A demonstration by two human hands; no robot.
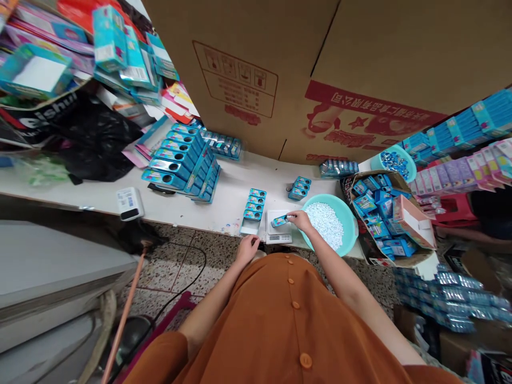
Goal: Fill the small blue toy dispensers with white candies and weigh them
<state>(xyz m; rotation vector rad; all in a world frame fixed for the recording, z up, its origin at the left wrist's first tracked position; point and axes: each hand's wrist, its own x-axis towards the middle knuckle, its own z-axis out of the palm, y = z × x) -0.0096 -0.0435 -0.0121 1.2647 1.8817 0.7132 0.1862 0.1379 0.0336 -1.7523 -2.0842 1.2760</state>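
Note:
A small blue box [279, 220] lies over the pan of a white digital scale [279, 238]. My right hand [301, 220] is closed at its right end, and a few white bits show by the fingertips. To the right, partly under my right forearm, stands a turquoise basin [352, 229] of small white pellets [325, 221]. My left hand [248, 248] is at the table edge with its fingers curled together; whether anything is in them is hidden. Just beyond it sits a white tray [250, 228] with a row of blue boxes with round dark windows [255, 204].
Stacked blue boxes [180, 160] stand to the left, beside a white device [129, 204]. A big cardboard carton [288, 80] walls off the back. At right are an open carton of blue packets [372, 208] and a second basin [408, 160]. A black cable [204, 261] trails on the floor.

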